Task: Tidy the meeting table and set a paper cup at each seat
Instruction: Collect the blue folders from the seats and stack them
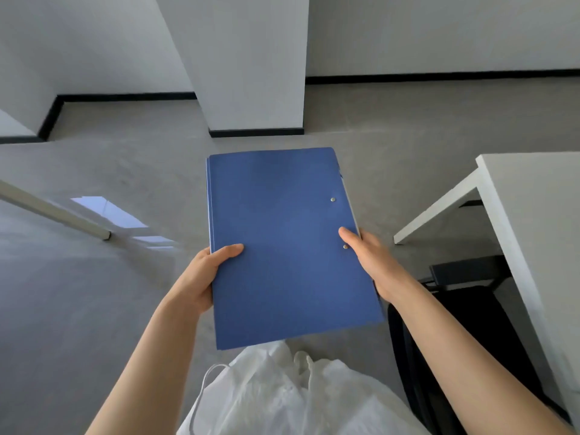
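Note:
A blue folder (285, 240) with two small metal studs near its right edge is held flat in mid-air in front of me, above the grey floor. My left hand (204, 277) grips its left edge, thumb on top of the cover. On the right edge, my right hand (373, 262) grips it the same way, thumb lying by the lower stud. More blue sheets or folders show stacked under the top cover. No paper cup is in view.
A white table (527, 208) stands at the right, with a black chair (464, 309) tucked under it. A white pillar (251, 73) rises ahead. Another white table leg (56, 211) slants in from the left. White garment fabric (282, 394) fills the bottom centre.

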### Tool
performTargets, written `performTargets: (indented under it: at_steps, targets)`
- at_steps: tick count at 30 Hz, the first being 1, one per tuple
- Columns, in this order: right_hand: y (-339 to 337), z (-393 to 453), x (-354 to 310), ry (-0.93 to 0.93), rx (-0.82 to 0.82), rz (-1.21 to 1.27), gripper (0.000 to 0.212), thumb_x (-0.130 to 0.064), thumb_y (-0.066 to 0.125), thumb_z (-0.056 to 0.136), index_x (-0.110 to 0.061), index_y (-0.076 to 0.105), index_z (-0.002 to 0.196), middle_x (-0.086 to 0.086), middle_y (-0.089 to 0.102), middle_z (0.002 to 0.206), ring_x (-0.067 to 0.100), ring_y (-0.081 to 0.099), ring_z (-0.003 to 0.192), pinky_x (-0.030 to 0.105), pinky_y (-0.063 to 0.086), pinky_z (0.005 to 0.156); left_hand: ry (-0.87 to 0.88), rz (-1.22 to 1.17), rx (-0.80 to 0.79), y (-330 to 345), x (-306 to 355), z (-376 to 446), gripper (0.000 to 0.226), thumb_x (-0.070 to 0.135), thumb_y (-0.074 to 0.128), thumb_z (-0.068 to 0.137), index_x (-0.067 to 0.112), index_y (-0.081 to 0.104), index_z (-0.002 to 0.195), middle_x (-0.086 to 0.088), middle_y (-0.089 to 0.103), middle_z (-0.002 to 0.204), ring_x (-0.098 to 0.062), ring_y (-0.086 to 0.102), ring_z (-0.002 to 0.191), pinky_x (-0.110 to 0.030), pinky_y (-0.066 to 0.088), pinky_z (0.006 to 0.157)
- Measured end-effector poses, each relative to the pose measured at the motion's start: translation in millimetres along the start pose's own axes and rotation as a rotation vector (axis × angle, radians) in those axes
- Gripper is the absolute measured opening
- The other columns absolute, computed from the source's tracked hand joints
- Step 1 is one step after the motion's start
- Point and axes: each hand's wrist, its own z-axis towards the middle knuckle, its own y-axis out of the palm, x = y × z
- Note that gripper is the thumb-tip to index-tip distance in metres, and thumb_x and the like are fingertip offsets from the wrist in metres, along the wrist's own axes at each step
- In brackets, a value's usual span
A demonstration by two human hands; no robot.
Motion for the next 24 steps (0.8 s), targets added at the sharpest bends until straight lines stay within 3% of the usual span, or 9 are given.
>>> performTargets:
  at_steps: [4,8,10,12,15,19,24]
  targets:
    - [6.8,56.4,-36.2,-0.013,0.078,0.005,0.029,-0.047,0.053,0.091,-0.018,0.054,0.088,-0.006,0.056,0.090,0.019,0.058,0.093,0.035,0.048,0.089,-0.010,0.058,-0.016,3.1,60.7,62.7,0.024,0.018,0.064,0.089,0.006,0.066,0.109,-0.010,0.077,0.094,-0.024,0.075,0.075,-0.033,0.059,0.058]
    - [12.5,104.3,-79.0,-0.014,0.177,0.021,0.041,-0.044,0.050,0.095,-0.005,0.056,0.108,-0.006,0.054,0.094,0.012,0.053,0.086,0.023,0.042,0.077,-0.020,0.126,-0.032,14.1,128.8,118.4,0.019,0.016,0.064,0.088,0.004,0.067,0.102,-0.010,0.077,0.083,-0.024,0.074,0.067,-0.032,0.058,0.053]
    - [12.0,123.9,-99.9,-0.015,0.215,0.053,0.039,-0.044,0.049,0.095,-0.007,0.056,0.107,-0.004,0.054,0.094,0.011,0.054,0.084,0.022,0.043,0.074,-0.021,0.166,-0.056,23.8,163.4,145.7,0.023,0.018,0.065,0.087,0.003,0.066,0.104,-0.010,0.077,0.086,-0.026,0.074,0.070,-0.034,0.058,0.057]
    - [6.6,145.5,-117.6,-0.001,0.265,0.089,0.039,-0.046,0.050,0.094,-0.008,0.056,0.103,0.006,0.060,0.098,0.019,0.061,0.091,0.029,0.049,0.081,-0.025,0.216,-0.086,37.4,196.1,174.6,0.027,0.019,0.066,0.086,0.003,0.066,0.107,-0.011,0.077,0.090,-0.027,0.074,0.074,-0.036,0.058,0.063]
    - [-4.7,167.6,-137.7,0.016,0.317,0.170,0.047,-0.049,0.051,0.092,-0.009,0.056,0.115,0.014,0.062,0.120,0.030,0.063,0.109,0.049,0.049,0.098,-0.016,0.262,-0.130,62.8,230.6,205.7,0.031,0.019,0.066,0.085,0.004,0.065,0.112,-0.011,0.077,0.094,-0.028,0.074,0.077,-0.037,0.058,0.064]
    - [-42.6,202.4,-159.0,0.034,0.392,0.258,0.040,-0.050,0.051,0.092,-0.016,0.060,0.112,0.002,0.068,0.114,0.019,0.067,0.102,0.048,0.052,0.096,-0.040,0.340,-0.209,118.8,269.9,256.0,0.029,0.017,0.065,0.086,0.005,0.065,0.111,-0.010,0.077,0.091,-0.027,0.074,0.073,-0.035,0.058,0.058]
    - [-97.5,240.6,-177.3,0.050,0.450,0.318,0.039,-0.053,0.052,0.091,-0.021,0.062,0.112,-0.003,0.071,0.111,0.017,0.070,0.098,0.044,0.055,0.091,-0.030,0.389,-0.281,190.9,297.5,303.7,0.022,0.015,0.066,0.087,0.007,0.066,0.107,-0.007,0.078,0.088,-0.025,0.075,0.072,-0.033,0.059,0.057]
